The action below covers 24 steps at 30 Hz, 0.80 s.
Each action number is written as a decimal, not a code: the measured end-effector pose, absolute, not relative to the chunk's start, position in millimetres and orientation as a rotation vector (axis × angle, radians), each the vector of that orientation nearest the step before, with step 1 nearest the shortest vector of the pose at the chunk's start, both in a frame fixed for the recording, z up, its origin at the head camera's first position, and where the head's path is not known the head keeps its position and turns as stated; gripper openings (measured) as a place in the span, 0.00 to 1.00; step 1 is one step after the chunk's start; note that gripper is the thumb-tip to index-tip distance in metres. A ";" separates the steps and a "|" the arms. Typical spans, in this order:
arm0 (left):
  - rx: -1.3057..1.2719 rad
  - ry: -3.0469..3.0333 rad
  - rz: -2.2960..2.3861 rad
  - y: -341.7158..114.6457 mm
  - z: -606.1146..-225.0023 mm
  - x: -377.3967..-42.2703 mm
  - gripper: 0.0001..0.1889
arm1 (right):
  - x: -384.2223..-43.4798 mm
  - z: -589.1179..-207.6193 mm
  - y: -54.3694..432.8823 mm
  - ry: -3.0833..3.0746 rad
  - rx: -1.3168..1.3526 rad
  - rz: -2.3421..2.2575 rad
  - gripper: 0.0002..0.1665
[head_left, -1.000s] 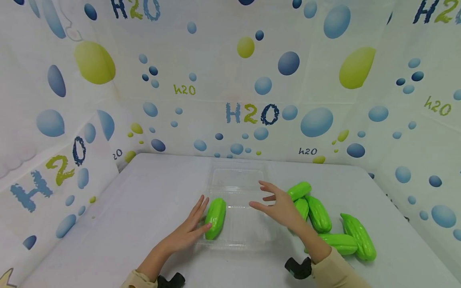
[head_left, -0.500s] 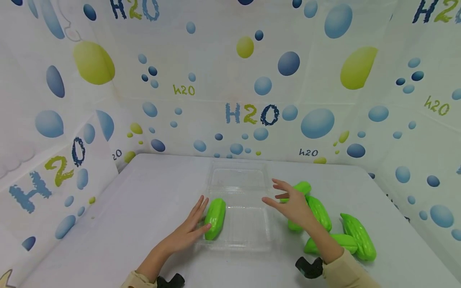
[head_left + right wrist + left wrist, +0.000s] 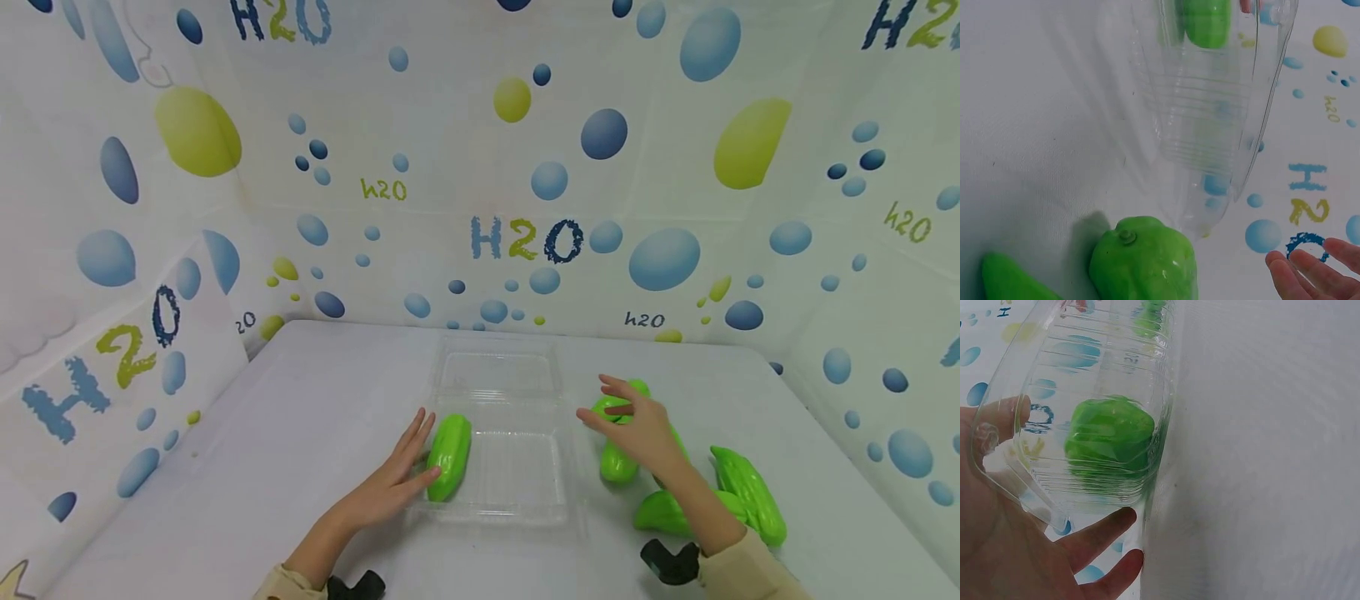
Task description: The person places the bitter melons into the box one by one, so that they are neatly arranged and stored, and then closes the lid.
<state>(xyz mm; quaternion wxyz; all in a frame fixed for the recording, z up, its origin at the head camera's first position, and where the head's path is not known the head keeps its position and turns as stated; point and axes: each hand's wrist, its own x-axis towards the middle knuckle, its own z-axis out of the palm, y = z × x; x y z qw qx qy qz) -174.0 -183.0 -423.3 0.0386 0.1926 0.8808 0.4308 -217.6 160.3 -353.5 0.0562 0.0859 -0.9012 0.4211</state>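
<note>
A hinged clear plastic container [image 3: 517, 471] lies unfolded on the white table, its lid [image 3: 495, 371] towards the back. Inside, along its left side, lies a bumpy green toy vegetable [image 3: 450, 458], cucumber-like in shape. My left hand [image 3: 393, 479] touches the container's left edge with straight fingers; its thumb [image 3: 1007, 419] reaches over the rim in the left wrist view. My right hand [image 3: 641, 425], fingers spread and holding nothing, hovers above a cluster of similar green vegetables [image 3: 618, 462], partly hiding them. One rounded end with a stem, a green vegetable [image 3: 1144, 259], appears in the right wrist view.
Nearer the right forearm, a green vegetable [image 3: 663, 512] lies crosswise against another with a pointed tip [image 3: 750, 492]. A white curtain [image 3: 450, 167] printed with coloured drops and "H2O" surrounds the table [image 3: 300, 400] at the back and sides.
My right hand has moved right, from above the container's right part to above the cluster of green vegetables. The left hand and the vegetable in the container have stayed in place.
</note>
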 end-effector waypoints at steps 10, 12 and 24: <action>0.586 2.696 1.324 -182.6 -424.9 -174.5 0.38 | -220.5 -360.1 185.1 -2.718 0.275 1.194 0.43; 0.586 2.698 1.324 -182.5 -425.1 -174.5 0.38 | -220.5 -361.7 190.4 -2.721 0.262 1.170 0.43; 0.591 2.693 1.335 -181.1 -423.3 -174.7 0.38 | -214.6 -363.6 209.7 -2.752 0.200 1.073 0.42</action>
